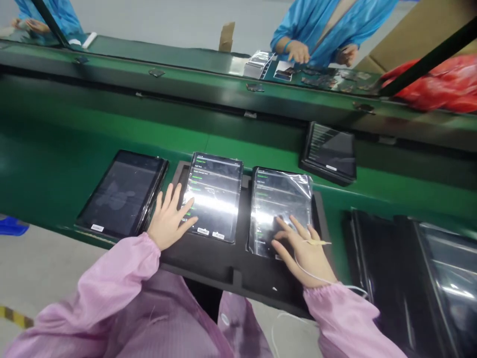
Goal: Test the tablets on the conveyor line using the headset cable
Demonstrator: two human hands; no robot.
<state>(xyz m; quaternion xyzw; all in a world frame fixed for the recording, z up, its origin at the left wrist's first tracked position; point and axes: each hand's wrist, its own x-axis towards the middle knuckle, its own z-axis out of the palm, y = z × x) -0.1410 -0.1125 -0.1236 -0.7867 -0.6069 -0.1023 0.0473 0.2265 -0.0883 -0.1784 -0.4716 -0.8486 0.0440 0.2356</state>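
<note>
Two tablets with lit screens of green and white text lie in a black foam tray. My left hand is spread over the left edge of the left tablet, fingers apart and holding nothing. On the right tablet, whose film is wrinkled at the top corner, the fingertips of my right hand rest near the lower middle of the screen. That hand is also spread and grips nothing. A thin white cord with a yellowish tip lies across it. Left of the tray is a stack of dark tablets.
Behind the tray, to the right, sits another tablet stack. More dark tablets lie at the right. Across the bench, a person in blue handles items near a stack of cards. A red bag is at far right.
</note>
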